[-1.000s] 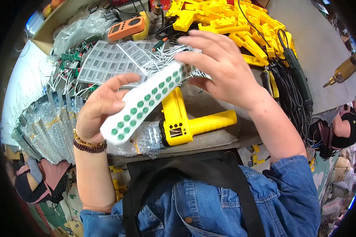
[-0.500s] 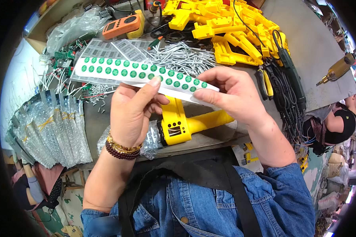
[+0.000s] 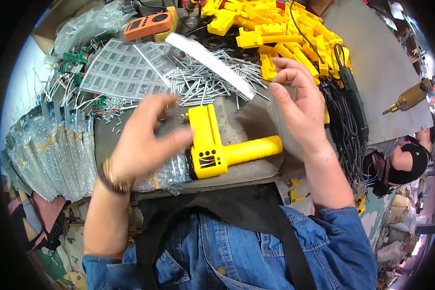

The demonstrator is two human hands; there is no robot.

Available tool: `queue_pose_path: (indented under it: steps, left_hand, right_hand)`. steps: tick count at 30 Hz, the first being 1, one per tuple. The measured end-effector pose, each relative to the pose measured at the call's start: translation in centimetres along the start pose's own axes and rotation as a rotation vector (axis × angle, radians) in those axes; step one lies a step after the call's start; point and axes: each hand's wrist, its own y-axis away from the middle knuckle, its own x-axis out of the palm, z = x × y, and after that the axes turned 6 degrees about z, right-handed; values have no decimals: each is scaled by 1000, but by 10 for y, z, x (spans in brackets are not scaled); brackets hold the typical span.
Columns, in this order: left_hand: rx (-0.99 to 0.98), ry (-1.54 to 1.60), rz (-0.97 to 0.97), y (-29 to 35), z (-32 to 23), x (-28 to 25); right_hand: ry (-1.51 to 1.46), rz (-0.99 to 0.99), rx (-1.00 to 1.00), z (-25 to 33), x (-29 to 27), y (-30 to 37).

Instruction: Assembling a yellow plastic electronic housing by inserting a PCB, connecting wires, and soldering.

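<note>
My left hand is blurred by motion, its thumb and fingers spread, left of a yellow pistol-shaped tool housing. The housing lies on the bench, its grip pointing right and clear bubble wrap around its black left end. My right hand is raised above and right of the grip. Its fingers are curled loosely and apart, with nothing visible in them. A white strip of sticker sheet slants across the pile of long screws; its green round stickers do not show now.
Yellow housing shells are heaped at the back. An orange meter and sheets of grey labels lie back left, bubble-wrapped bundles at left. Black cables and a brass-coloured driver are on the right.
The sticker strip has left both hands and now lies on the screws. My hands have moved apart, the left one down and leftward, the right slightly outward.
</note>
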Motion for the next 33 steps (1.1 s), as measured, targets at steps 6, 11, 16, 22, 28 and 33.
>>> queue_pose_path:
  steps: [6,11,16,22,28,33]
  left_hand:
    - [354,-429,39,47,10,28]
    - [493,-712,-64,60,2,36]
    - [554,-747,-174,59,4,41]
    - [556,-784,-147,63,10,40]
    - [522,-721,-129,61,11,39]
    - [518,-703,-114,59,14,39]
  right_hand:
    - [-740,720,449,12,18,-28]
    - [-868,1097,715,38,16,-62]
    - [-584,1304,538,49,21,-70]
    - [-473,1376,466,54,22,-77]
    - [-545,1418,534,46,26,-82]
    - [-611,1385,572,40,31,-81]
